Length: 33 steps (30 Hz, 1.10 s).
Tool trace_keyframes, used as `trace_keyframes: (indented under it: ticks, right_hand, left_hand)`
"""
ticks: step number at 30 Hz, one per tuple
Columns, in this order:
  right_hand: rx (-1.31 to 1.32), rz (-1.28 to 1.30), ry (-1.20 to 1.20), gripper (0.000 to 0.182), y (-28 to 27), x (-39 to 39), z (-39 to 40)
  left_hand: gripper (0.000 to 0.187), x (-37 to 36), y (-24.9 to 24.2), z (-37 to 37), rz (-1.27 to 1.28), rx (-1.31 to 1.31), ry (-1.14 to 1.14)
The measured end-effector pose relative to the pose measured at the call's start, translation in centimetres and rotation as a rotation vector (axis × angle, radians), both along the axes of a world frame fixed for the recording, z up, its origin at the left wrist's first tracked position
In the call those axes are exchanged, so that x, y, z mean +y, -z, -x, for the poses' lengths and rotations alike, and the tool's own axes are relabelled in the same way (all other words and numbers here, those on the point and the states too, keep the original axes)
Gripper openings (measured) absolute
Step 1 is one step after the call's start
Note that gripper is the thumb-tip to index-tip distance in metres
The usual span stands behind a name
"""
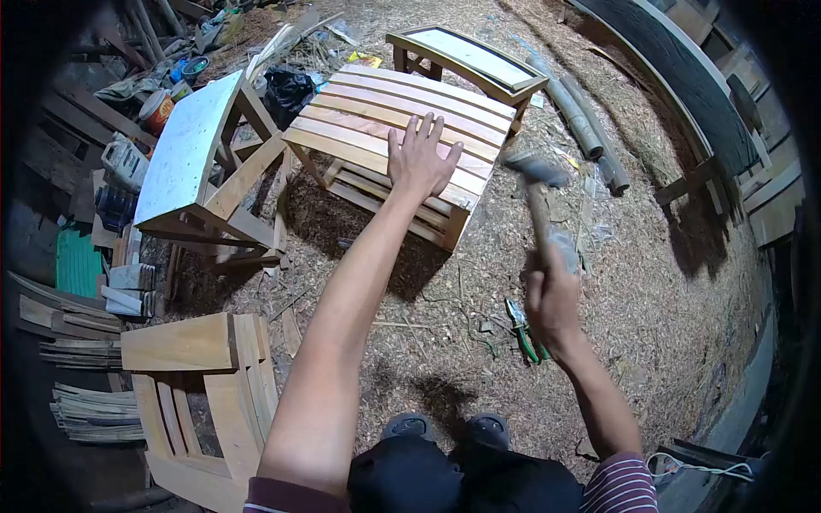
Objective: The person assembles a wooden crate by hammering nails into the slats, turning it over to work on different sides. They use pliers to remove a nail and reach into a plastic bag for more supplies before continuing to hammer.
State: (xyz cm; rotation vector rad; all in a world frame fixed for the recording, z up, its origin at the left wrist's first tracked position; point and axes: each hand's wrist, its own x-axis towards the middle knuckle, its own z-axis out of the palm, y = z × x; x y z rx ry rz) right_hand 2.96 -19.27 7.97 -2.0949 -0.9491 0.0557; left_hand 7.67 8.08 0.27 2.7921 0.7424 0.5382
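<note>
My left hand [422, 157] lies flat, fingers spread, on the slatted top of a small wooden table [376, 104]. Its pale slats run side by side with narrow gaps, and more slats show low down between its legs. My right hand [552, 303] is wrapped round the handle of a hammer [537, 171]. The hammer's head is raised just off the table's right edge, apart from the wood and a little blurred. Pliers with green handles [522, 332] lie on the ground below my right hand.
A white-topped wooden stand [190, 147] is at the left, and a low white-topped table [469, 56] behind. An unfinished wooden frame [218, 410] sits at lower left. Grey pipes [575, 115] lie at the right. Wood shavings [650, 342] cover the floor.
</note>
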Motion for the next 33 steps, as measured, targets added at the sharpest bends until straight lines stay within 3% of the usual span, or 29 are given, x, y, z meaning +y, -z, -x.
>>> trace_keyframes:
  ticks: [1,2,5,9,10,11,14,15,17,19,23,25,29,33]
  right_hand:
    - [-0.027,0.046,-0.065,0.011,1.4,-0.1,-0.3]
    - [0.091,0.431,-0.012,0.011,2.2,-0.2,-0.8]
    - [0.246,0.274,-0.003,0.011,-0.8,0.3,-0.2]
    - [-0.046,-0.081,0.065,0.014,-3.2,0.1,-0.4]
    - [0.019,-0.110,0.076,0.012,-3.3,0.0,-0.1]
    - [0.015,-0.111,0.080,0.012,-2.4,-0.3,-0.1]
    - [0.091,0.362,-0.002,0.014,2.9,-0.9,-1.1]
    - [0.088,0.353,0.007,0.014,2.4,-0.9,-1.0]
    - [0.314,0.271,0.064,0.018,1.0,-0.9,-1.0]
    - [0.245,0.223,0.093,0.024,1.3,-1.2,-1.7]
    - [0.493,-0.079,0.094,0.032,2.4,-1.4,-2.1]
    - [1.100,-0.350,0.143,0.030,3.4,-1.1,0.0]
    - [1.314,-0.616,0.122,0.027,6.1,0.6,3.7]
    - [1.134,-0.629,0.161,0.029,6.6,3.7,6.2]
  left_hand:
    - [0.068,0.1,-0.1,0.0,-0.002,0.010,0.000]
    - [0.068,0.1,-0.1,0.0,0.006,0.011,0.003]
    - [0.068,0.2,-0.1,-0.1,0.014,0.002,0.006]
    - [0.068,0.0,-0.3,0.0,0.031,0.024,-0.007]
    - [0.068,0.0,-0.3,-0.1,0.029,0.021,-0.005]
    - [0.068,-0.1,-0.3,0.1,0.017,0.014,-0.002]
    - [0.067,0.1,-0.1,0.2,0.002,0.004,-0.006]
    - [0.066,0.1,-0.3,0.1,-0.005,0.010,-0.002]
    - [0.066,0.1,-0.6,0.1,-0.019,0.038,-0.009]
    - [0.065,0.0,-0.3,0.2,-0.016,0.021,0.000]
    - [0.066,0.3,-0.2,-0.1,-0.001,0.036,0.014]
    - [0.067,0.4,-0.3,-0.2,0.027,0.032,0.023]
    - [0.067,0.3,-0.5,0.0,0.013,0.092,0.011]
    - [0.067,0.1,-0.7,0.0,-0.005,0.081,0.009]
